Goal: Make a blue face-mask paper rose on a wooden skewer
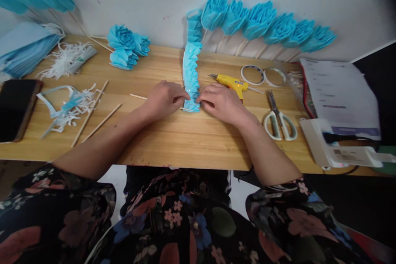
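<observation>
A long blue strip with folded, pointed pleats (190, 60) runs from the wall toward me across the wooden table. My left hand (165, 99) is closed, its thumb and finger pinching the left edge of the strip's near end. From the other side my right hand (221, 101) pinches the right edge there, fingers curled. A thin wooden stick (137, 96) shows left of my left hand and passes beneath it; a thin pale piece crosses the strip's near end, perhaps the same stick. Just beyond my right hand lies a yellow glue gun (230, 83).
Blue flowers on sticks (260, 20) lean along the wall, and more flowers (123, 45) lie back left. Scissors (278, 119), tape rolls (253, 75) and a white power strip (337, 144) are right. Blue masks (29, 47), white scraps (72, 105), loose sticks (91, 111) and a phone (18, 109) are left.
</observation>
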`<action>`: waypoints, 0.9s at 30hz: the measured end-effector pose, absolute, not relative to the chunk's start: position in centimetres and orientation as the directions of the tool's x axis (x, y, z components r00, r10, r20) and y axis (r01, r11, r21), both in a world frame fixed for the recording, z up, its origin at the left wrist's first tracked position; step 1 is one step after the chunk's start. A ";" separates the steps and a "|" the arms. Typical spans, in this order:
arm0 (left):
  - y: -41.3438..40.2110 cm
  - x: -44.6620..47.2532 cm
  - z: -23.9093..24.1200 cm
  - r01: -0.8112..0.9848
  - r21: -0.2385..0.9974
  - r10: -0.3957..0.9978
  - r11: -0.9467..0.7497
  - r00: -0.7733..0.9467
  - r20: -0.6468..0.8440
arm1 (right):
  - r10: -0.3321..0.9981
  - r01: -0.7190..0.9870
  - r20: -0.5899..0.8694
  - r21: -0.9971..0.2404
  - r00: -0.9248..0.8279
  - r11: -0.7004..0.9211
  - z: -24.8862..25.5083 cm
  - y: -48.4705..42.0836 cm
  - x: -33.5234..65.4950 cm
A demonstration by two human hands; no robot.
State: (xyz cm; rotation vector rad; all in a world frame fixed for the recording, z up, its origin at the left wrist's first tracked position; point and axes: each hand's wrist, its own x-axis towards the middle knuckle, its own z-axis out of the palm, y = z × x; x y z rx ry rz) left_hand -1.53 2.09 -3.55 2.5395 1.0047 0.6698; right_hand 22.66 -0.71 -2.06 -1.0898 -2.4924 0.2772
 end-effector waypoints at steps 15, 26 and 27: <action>1.8 -0.7 -3.7 0.524 0.382 0.632 -0.762 0.731 0.257 | 0.775 0.656 0.295 -0.414 -0.559 0.631 -1.8 -0.5 23.1; 1.7 -0.6 -3.6 0.511 0.399 0.634 -0.761 0.715 0.295 | 0.780 0.682 0.249 -0.381 -0.574 0.624 -1.8 -0.6 22.7; 1.6 -0.6 -3.6 0.507 0.403 0.632 -0.762 0.718 0.292 | 0.780 0.685 0.245 -0.378 -0.576 0.624 -1.8 -0.6 22.7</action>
